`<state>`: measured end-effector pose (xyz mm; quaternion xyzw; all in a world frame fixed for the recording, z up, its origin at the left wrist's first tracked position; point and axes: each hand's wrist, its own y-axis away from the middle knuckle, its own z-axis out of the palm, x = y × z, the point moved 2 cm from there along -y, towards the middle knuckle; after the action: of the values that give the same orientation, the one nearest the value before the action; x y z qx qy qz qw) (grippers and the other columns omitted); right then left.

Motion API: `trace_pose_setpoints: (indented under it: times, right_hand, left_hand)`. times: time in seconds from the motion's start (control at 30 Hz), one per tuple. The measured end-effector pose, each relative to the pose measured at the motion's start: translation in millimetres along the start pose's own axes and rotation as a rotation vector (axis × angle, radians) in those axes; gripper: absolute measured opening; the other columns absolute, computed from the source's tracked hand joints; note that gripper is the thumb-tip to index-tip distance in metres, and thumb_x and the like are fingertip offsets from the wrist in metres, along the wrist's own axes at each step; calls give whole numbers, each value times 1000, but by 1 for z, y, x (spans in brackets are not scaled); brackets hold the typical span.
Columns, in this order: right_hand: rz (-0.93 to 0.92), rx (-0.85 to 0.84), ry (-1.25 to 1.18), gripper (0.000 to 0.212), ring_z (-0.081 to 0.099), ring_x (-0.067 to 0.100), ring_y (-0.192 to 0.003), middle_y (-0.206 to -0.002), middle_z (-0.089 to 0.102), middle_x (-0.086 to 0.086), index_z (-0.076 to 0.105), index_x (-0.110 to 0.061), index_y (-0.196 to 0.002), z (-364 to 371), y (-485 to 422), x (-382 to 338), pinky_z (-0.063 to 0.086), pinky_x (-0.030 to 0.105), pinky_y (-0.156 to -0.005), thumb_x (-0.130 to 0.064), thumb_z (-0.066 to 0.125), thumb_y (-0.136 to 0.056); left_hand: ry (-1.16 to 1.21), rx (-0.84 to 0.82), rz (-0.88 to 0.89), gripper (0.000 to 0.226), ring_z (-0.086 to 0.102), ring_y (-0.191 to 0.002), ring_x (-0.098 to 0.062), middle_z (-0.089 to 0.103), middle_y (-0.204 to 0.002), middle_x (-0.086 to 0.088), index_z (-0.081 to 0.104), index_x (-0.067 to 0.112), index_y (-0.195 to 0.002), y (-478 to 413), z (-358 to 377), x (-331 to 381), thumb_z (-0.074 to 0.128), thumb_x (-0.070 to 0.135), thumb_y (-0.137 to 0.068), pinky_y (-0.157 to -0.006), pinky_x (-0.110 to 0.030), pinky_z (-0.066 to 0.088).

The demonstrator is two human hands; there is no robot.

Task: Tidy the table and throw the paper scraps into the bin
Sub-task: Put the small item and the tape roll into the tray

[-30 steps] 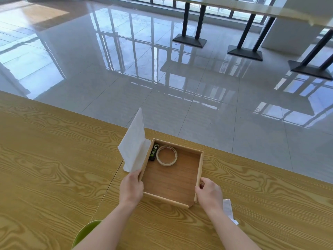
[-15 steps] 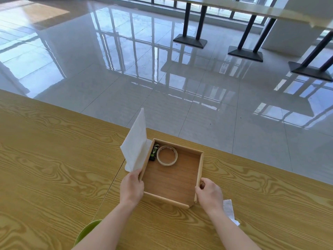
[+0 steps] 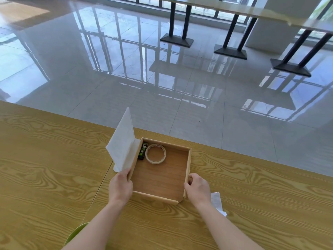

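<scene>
A shallow wooden tray (image 3: 188,160) rests on the wood-grain table (image 3: 45,168). Inside it, at the far left, lie a roll of tape (image 3: 155,156) and a small black-and-green lighter (image 3: 142,153). My left hand (image 3: 120,186) grips the tray's left wall and also pinches a white paper napkin (image 3: 122,143) that stands up against that wall. My right hand (image 3: 196,189) holds the tray's near right corner. A white paper scrap (image 3: 217,201) lies flat on the table just right of my right wrist, partly hidden by it.
A green rim, the edge of a round container (image 3: 76,233), shows below the table's near edge by my left forearm. The table's far edge runs close behind the tray. Beyond it are a glossy tiled floor and other tables on black legs (image 3: 177,24).
The tray and both hands have hardly shifted. The napkin stays upright in my left hand.
</scene>
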<state>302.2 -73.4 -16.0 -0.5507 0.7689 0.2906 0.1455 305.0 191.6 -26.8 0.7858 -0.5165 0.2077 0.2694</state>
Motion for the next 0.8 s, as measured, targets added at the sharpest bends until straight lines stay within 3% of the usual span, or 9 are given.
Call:
trace_pose_setpoints:
  times: [0.13,0.3,0.4,0.5,0.57,0.8]
  right_hand:
    - [-4,12,6,7,62,18,-82,-85,67,-1,65,-14,-95,1,0,1,55,39,-78,-15,61,-90]
    - [-11,10,16,3,61,17,-78,-82,65,-2,63,-15,-89,1,0,1,56,38,-75,-15,61,-90]
    - [-15,-10,10,9,60,15,-80,-85,64,-4,65,-13,-98,1,-2,3,54,34,-76,-17,62,-91]
    - [-23,-3,-26,26,57,15,-87,-90,62,-5,64,-12,-116,-5,-2,6,48,30,-79,-23,64,-92]
    - [-29,9,-46,34,60,15,-91,-93,64,-5,62,-13,-124,-13,0,9,46,28,-80,-24,64,-92]
    - [-64,106,-94,23,62,9,-88,-95,67,-8,69,-18,-113,-61,32,52,52,30,-83,-18,65,-90]
  left_hand:
    - [0,-7,0,51,65,-99,-30,72,-111,-10,61,13,-132,1,1,1,54,-3,-85,-86,-42,54]
    - [4,-11,0,49,64,-88,-28,72,-99,-8,64,16,-128,1,-1,1,54,-1,-84,-76,-37,52]
    - [-36,-21,27,43,60,-88,-26,67,-101,-7,62,13,-126,5,-1,6,55,5,-84,-73,-36,48]
    - [-191,-9,146,53,53,-117,-26,56,-129,-8,49,11,-140,10,3,16,57,15,-87,-95,-38,46]
    - [-238,-5,230,58,49,-125,-25,53,-135,-6,45,12,-145,13,5,24,58,19,-89,-102,-37,43]
    - [-224,-73,476,50,57,-112,-23,60,-125,-6,54,10,-138,50,27,66,62,14,-89,-94,-34,49]
